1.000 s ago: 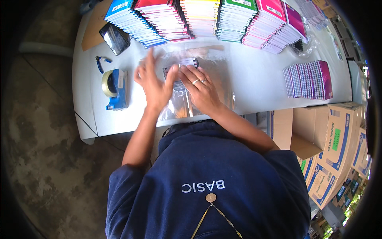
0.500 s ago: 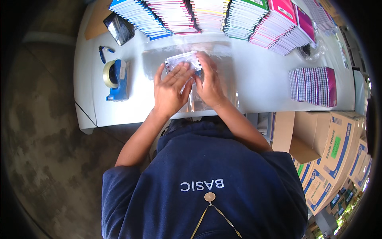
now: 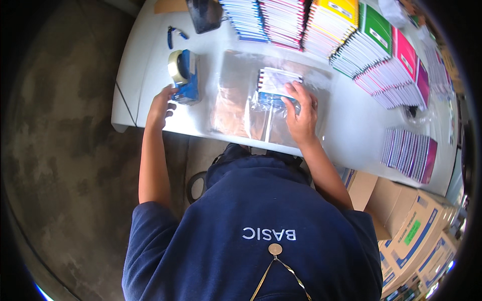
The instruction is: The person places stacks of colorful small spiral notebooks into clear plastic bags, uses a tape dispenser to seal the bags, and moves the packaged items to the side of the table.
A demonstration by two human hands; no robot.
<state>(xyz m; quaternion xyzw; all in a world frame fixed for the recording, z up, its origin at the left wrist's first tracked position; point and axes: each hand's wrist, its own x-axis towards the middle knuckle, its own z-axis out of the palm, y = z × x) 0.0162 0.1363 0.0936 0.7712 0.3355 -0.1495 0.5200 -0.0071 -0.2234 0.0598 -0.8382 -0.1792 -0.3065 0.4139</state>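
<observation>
My left hand (image 3: pixel 161 106) is at the near end of a blue tape dispenser (image 3: pixel 189 91). Its fingers are loosely bent and apart; the fingertips meet the dispenser's front end, and no strip of tape can be made out in them. A roll of clear tape (image 3: pixel 175 66) sits in the dispenser. With bent fingers and thumb, my right hand (image 3: pixel 302 111) grips the right side of a small bundle of spiral notebooks (image 3: pixel 277 79), white on top with a blue edge. The bundle lies on clear plastic film (image 3: pixel 233 113), part of which is folded against its near side.
Stacks of spiral notebooks (image 3: pixel 344 42) in several colours line the table's far side. A smaller purple stack (image 3: pixel 409 154) stands at the right. A phone (image 3: pixel 205 14) and a small blue-handled cutting tool (image 3: pixel 173 36) lie far left. Cardboard boxes (image 3: pixel 409 226) stand below the table's right.
My left hand has left the bundle and moved left to the tape dispenser. My right hand stays at the bundle's right side. The whole view has shifted and turned.
</observation>
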